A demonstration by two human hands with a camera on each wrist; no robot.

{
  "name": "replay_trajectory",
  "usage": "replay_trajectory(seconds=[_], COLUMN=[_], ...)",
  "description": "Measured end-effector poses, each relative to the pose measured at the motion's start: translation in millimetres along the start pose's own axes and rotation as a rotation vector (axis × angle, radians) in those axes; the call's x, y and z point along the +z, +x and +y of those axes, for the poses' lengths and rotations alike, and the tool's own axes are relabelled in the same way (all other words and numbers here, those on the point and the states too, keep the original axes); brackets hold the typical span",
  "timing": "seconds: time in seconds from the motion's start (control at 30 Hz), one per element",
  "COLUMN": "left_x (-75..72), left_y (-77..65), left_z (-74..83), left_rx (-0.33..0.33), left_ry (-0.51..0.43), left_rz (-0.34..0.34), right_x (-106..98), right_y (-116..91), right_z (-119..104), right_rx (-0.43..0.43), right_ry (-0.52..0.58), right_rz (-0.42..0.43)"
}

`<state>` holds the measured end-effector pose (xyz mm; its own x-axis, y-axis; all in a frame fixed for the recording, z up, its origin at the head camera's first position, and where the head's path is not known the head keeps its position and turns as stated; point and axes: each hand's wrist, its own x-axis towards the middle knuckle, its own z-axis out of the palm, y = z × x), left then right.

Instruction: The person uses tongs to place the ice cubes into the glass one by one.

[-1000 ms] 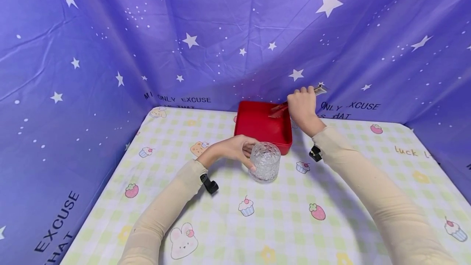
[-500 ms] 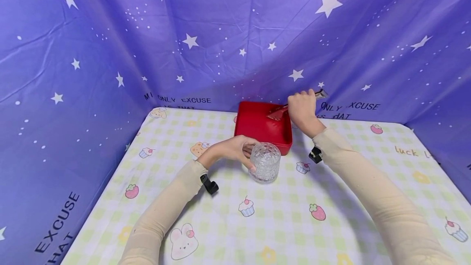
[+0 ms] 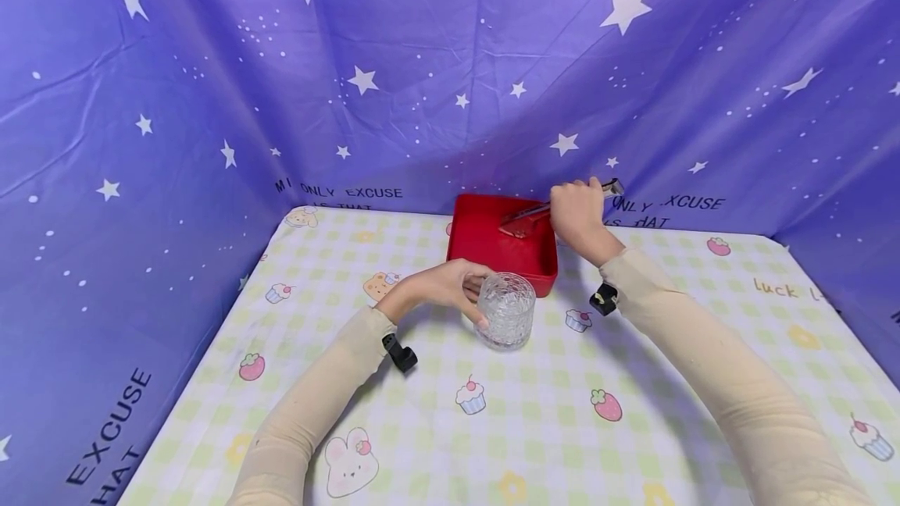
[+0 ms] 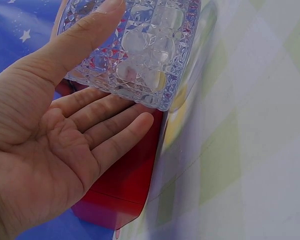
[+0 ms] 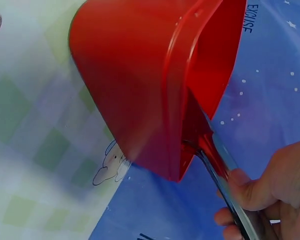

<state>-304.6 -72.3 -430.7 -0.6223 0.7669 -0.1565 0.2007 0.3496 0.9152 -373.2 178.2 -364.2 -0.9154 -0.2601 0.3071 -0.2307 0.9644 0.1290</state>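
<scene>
My left hand holds a clear cut-pattern glass by its left side, in front of the red bin. In the left wrist view the thumb lies along the wall of the glass, and the fingers reach behind and under it. My right hand grips shiny metal tongs at the bin's right rim. Their far ends dip into the bin and mirror its red. In the right wrist view the thumb and fingers close round the arms of the tongs.
A checked cloth with printed cupcakes and strawberries covers the table. Behind the bin a purple star-printed curtain hangs at the table's back edge. Black bands with small devices sit on both wrists.
The ends of the tongs have moved left and lower inside the red bin, and their handle end has dropped a little. My left hand and the glass stay in place.
</scene>
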Motion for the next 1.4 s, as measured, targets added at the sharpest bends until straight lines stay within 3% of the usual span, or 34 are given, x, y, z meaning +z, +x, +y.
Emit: replay_trajectory(seconds=[0.37, 1.4], left_x=[0.3, 0.5], left_y=[1.3, 0.8], left_z=[-1.7, -1.7], left_rx=[-0.004, 0.009], left_ry=[0.001, -0.005], left_rz=[0.002, -0.007], right_x=[0.4, 12.1], right_y=[-0.3, -8.2], right_z=[9.6, 12.1], right_rx=[0.074, 0.106], right_ry=[0.063, 0.116], right_rz=[-0.103, 0.005])
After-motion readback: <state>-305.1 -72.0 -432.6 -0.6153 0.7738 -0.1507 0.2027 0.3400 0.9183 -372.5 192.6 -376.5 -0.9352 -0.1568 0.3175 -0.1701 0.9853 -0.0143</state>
